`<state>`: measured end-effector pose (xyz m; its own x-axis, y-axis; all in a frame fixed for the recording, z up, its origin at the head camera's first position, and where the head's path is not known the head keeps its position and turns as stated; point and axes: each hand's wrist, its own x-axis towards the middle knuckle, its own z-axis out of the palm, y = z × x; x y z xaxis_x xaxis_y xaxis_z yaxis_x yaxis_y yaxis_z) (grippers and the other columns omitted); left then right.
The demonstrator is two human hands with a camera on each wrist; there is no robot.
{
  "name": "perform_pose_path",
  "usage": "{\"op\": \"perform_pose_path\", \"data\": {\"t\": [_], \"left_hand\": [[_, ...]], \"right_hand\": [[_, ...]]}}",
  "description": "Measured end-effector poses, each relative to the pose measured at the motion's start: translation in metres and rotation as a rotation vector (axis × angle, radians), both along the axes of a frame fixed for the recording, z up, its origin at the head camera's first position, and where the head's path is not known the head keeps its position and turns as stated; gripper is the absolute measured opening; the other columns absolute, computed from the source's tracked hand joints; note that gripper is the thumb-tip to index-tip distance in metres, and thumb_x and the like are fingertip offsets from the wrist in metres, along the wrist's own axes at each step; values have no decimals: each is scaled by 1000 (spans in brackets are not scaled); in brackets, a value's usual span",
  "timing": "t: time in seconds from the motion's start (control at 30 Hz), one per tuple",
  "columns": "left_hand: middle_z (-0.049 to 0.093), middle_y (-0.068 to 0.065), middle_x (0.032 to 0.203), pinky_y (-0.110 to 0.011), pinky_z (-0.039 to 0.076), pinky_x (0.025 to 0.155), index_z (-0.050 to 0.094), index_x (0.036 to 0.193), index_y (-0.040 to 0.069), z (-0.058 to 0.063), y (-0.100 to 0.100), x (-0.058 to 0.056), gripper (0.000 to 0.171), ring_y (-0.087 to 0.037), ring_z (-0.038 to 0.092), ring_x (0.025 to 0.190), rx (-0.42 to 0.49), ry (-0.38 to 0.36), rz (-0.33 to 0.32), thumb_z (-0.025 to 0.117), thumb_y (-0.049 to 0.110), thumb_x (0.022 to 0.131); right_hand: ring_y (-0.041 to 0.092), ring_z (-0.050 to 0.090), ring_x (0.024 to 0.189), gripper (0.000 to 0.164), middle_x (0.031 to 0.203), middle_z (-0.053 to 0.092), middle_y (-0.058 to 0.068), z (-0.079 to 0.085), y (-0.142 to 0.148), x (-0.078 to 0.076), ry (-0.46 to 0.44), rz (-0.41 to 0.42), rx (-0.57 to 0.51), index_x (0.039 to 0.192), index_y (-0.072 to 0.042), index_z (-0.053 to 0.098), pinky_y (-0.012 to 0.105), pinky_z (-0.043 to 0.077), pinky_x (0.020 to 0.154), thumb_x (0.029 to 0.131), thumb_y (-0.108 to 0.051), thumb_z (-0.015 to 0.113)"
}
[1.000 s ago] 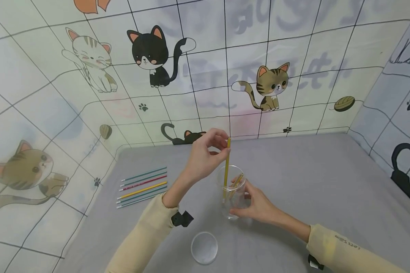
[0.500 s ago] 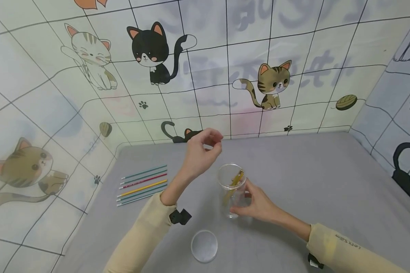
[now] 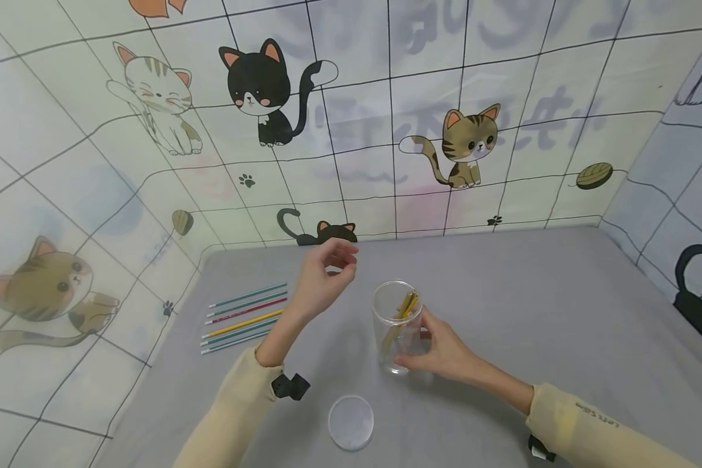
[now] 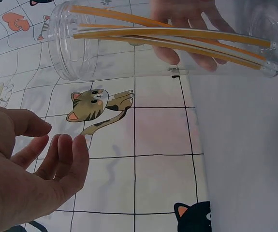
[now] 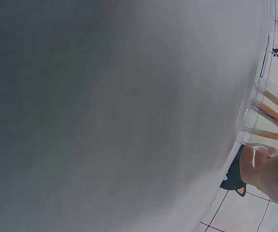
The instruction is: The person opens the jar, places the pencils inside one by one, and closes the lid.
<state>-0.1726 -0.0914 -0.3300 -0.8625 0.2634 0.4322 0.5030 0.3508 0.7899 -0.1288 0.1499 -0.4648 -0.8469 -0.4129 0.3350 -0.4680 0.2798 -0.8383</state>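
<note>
A clear jar stands upright on the grey cloth, with several yellow pencils leaning inside it. My right hand grips the jar from the right side, thumb in front. Through the jar wall, the left wrist view shows the yellow pencils and the right hand's fingers. My left hand hovers left of the jar, fingers loosely bent, holding nothing. Left of it lies a row of pencils, several green, one red, one yellow; the forearm hides some of their right ends.
A round clear lid lies flat in front of the jar. Behind the grey tablecloth rises a cloth backdrop with cat drawings, which also covers both sides.
My left hand has let go of a yellow pencil, which dropped into the jar with the others. It has since moved left, away from the jar. The right hand keeps its hold.
</note>
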Motion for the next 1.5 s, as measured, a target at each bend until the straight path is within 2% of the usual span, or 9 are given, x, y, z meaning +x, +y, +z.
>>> {"op": "perform_pose_path", "data": {"t": [0.37,0.77,1.2,1.5], "left_hand": [[66,-17,95,-34,57,73,65,111,1,-15,-12,3,25,-27,65,86,15,-24,-30,63,-9,88],[65,-16,96,-32,57,74,64,111,3,-31,-25,7,26,-26,65,87,-9,-62,-4,63,-9,88],[64,-10,95,-34,56,75,64,110,5,-51,-42,13,25,-24,63,87,-41,-100,59,64,-7,88],[64,-14,96,-32,55,76,66,109,7,-70,-64,18,26,-24,63,87,-46,-154,146,64,-8,89]], "right_hand": [[21,60,111,75,122,63,0,0,0,1,0,6,-7,134,-11,50,42,53,89,72,-21,91],[21,60,111,71,120,64,-1,-1,1,1,-4,17,-22,131,-8,52,42,53,90,73,-20,90],[21,61,110,70,121,63,-1,-1,2,0,21,17,-22,131,-12,51,42,54,88,73,-18,89],[21,60,112,74,123,62,-3,3,1,2,-8,26,-19,133,-7,51,43,53,90,72,-18,90]]}}
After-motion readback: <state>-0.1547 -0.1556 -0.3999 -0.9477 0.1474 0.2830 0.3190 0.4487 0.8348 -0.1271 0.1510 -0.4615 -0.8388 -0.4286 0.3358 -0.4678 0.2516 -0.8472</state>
